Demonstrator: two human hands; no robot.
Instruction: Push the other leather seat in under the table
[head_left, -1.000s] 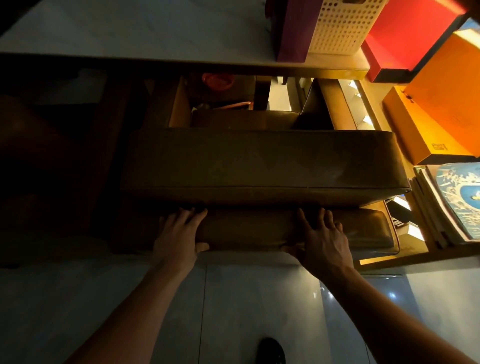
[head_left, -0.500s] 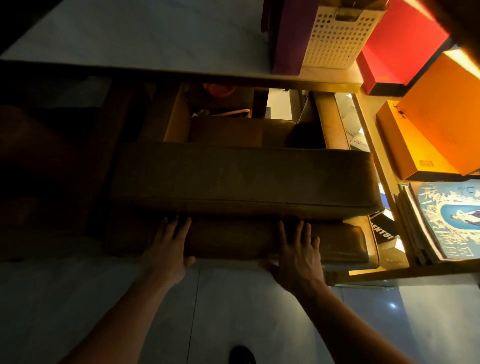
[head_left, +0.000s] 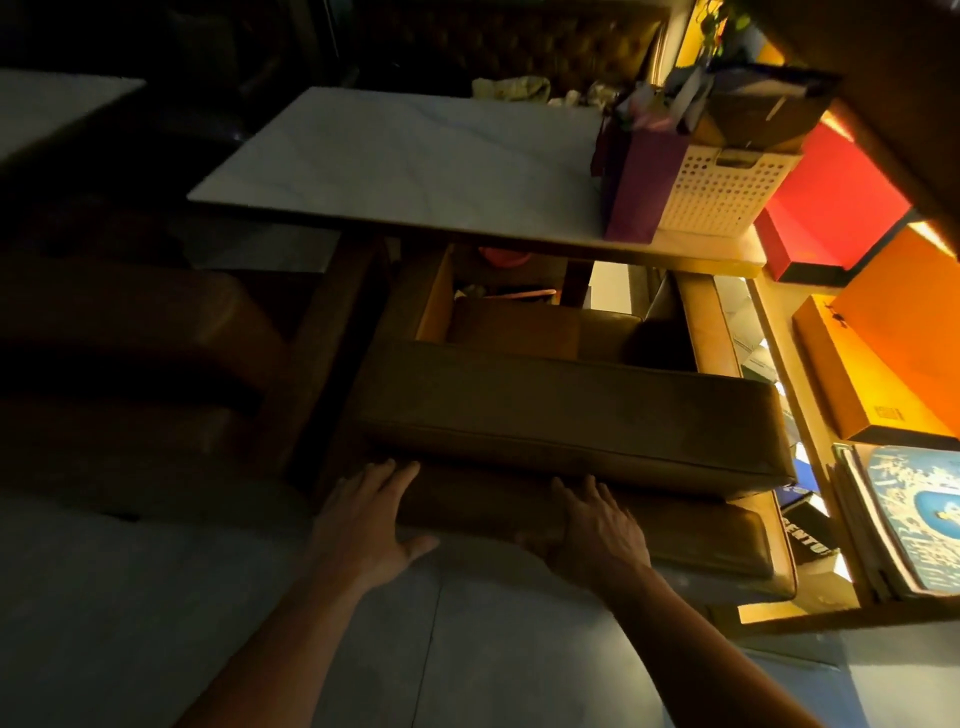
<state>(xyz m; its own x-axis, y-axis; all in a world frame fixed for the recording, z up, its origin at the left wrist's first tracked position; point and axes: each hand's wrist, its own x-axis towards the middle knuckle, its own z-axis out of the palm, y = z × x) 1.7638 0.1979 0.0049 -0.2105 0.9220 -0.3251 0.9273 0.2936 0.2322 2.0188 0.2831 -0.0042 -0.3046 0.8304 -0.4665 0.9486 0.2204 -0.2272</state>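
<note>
A white marble-look surface (head_left: 415, 161) stands above a brown armchair (head_left: 566, 415) pushed beneath it. The chair's padded backrest (head_left: 571, 421) runs crosswise; below it lies the lower cushion (head_left: 691, 535), near the pale floor (head_left: 467, 649). The left hand (head_left: 363, 519) presses flat on that cushion, fingers straight and slightly spread. The right hand (head_left: 597, 530) rests alongside, fingers likewise spread.

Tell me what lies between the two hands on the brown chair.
Head view: only the chair's lower back cushion spans between the left hand and right hand; both press on it, and nothing else lies there.
</note>
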